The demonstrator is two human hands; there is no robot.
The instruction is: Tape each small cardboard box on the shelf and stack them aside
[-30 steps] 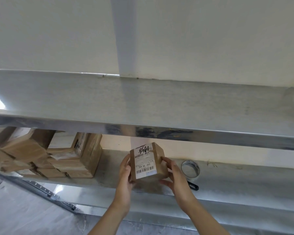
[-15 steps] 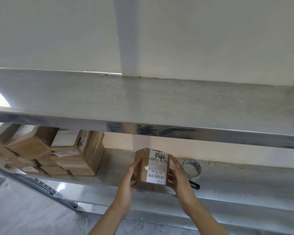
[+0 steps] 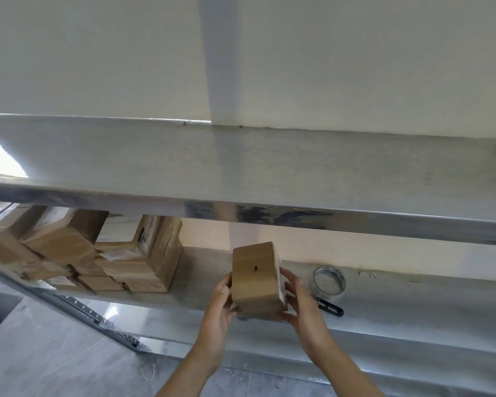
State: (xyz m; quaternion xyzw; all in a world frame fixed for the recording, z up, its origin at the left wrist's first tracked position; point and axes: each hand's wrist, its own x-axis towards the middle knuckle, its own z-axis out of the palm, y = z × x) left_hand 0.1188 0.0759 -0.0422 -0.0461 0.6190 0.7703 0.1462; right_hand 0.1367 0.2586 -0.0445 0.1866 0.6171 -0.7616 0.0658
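Box: I see a small cardboard box (image 3: 255, 282) held between both hands, just above the front part of the lower shelf (image 3: 398, 316). Its plain brown face, with one small dark mark, is turned toward me; a white label edge shows on its right side.
Left grip: my left hand (image 3: 219, 308) grasps the box's left side and lower corner, fingers curled against the cardboard.
Right grip: my right hand (image 3: 301, 302) grasps the box's right side, fingers wrapped along the labelled face, thumb under the lower edge.
Stack: to the left of the box, well apart from it, a pile of taped boxes (image 3: 98, 259) sits on the same shelf, several tilted.
Tape: a roll of clear tape (image 3: 329, 280) stands on the shelf just right of the box.
Dark tool: a small black tool (image 3: 330, 306) lies near the box's right, in front of the tape; I cannot tell what it is.
Upper shelf: a steel upper shelf (image 3: 241, 170) spans above the box.
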